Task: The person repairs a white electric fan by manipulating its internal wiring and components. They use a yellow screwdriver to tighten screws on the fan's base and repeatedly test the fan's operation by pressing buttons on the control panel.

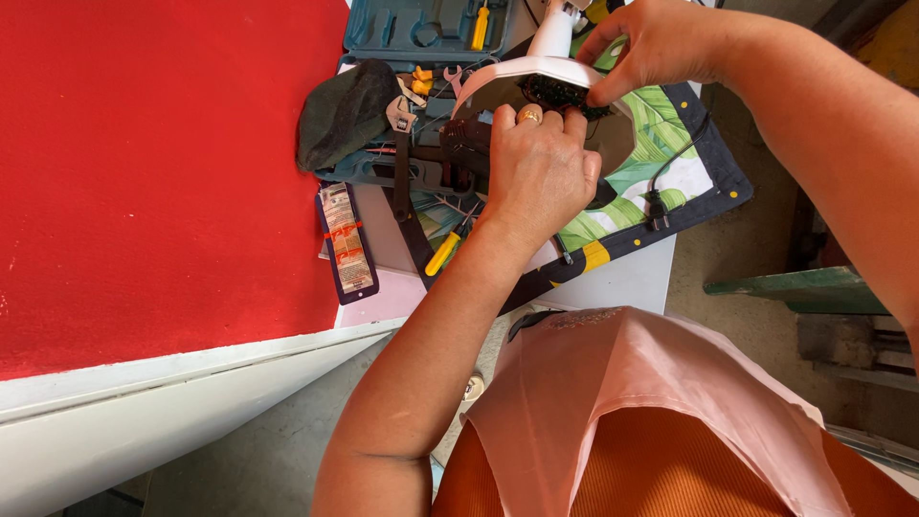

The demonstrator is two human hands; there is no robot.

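My left hand (538, 172), with a ring on one finger, is curled over the dark body of a small appliance (469, 148), its fingertips against the white curved shell (517, 72). My right hand (661, 43) reaches in from the upper right and pinches a black ribbed part (553, 94) at the shell's edge. The appliance rests on a leaf-patterned cloth (661, 144) with a dark border. What lies under my left palm is hidden.
A teal tool case (412, 29) lies open at the top, with a dark grey cloth (345, 110), an adjustable wrench (400, 115), a yellow-handled screwdriver (443, 251) and a blister packet (345, 239) near it. A black cable with plug (656, 206) crosses the cloth. A red surface (153, 172) fills the left.
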